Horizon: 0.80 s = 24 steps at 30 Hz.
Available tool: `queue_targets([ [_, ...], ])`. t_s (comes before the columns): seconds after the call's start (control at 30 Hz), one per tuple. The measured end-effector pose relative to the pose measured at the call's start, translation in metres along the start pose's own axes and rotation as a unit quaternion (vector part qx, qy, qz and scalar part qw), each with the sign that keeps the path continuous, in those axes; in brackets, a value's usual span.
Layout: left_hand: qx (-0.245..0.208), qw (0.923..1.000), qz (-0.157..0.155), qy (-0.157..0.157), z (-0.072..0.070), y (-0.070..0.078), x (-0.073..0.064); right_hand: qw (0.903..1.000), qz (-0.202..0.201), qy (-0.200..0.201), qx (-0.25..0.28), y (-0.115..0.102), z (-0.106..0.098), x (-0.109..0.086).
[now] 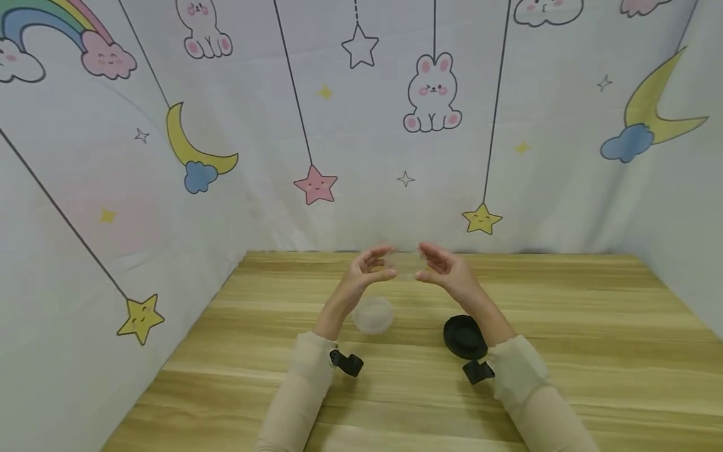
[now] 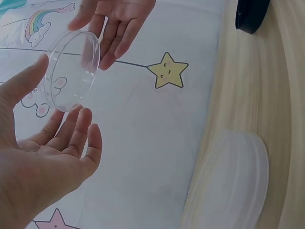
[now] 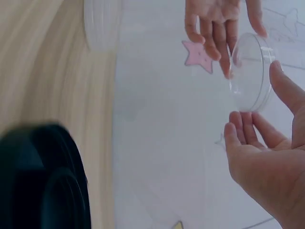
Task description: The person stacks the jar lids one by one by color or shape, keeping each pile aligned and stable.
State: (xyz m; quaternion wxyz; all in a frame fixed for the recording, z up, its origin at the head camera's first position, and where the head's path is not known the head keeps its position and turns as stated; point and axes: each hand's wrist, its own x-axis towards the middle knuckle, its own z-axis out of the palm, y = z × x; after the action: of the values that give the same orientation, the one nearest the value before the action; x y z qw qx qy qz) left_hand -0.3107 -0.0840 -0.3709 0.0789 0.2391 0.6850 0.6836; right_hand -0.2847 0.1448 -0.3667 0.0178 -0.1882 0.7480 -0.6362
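Between both hands, raised over the far part of the table, is a clear round plastic lid with a raised rim. My left hand holds its left edge between thumb and fingertips. On the opposite edge, the thumb and fingertips of my right hand grip it the same way. The left wrist view shows the lid tilted on edge, see-through, with the printed cloth visible behind. Below the left hand, a translucent round container rests on the table. A black round dish lies beside the right forearm.
The wood-grain table ends at a white cloth backdrop printed with stars, moons and rabbits. Cloth also closes off the left and right sides. A small black camera is strapped at the left wrist, another at the right.
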Motion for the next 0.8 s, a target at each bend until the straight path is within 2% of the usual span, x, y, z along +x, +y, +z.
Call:
queue_targets([
  [0.23,0.062,0.998,-0.015,-0.002,-0.023,-0.008,-0.02,0.9994,0.012,-0.032,-0.009,0.008,0.025,0.005],
  [0.43,0.076,0.9964,-0.035,-0.008,-0.034,-0.016,-0.032,0.999,0.026,-0.036,-0.006,0.014,0.04,0.01],
  [0.8,0.11,0.992,-0.058,-0.018,-0.05,-0.035,-0.043,0.9938,0.096,-0.055,-0.01,0.029,0.056,0.013],
])
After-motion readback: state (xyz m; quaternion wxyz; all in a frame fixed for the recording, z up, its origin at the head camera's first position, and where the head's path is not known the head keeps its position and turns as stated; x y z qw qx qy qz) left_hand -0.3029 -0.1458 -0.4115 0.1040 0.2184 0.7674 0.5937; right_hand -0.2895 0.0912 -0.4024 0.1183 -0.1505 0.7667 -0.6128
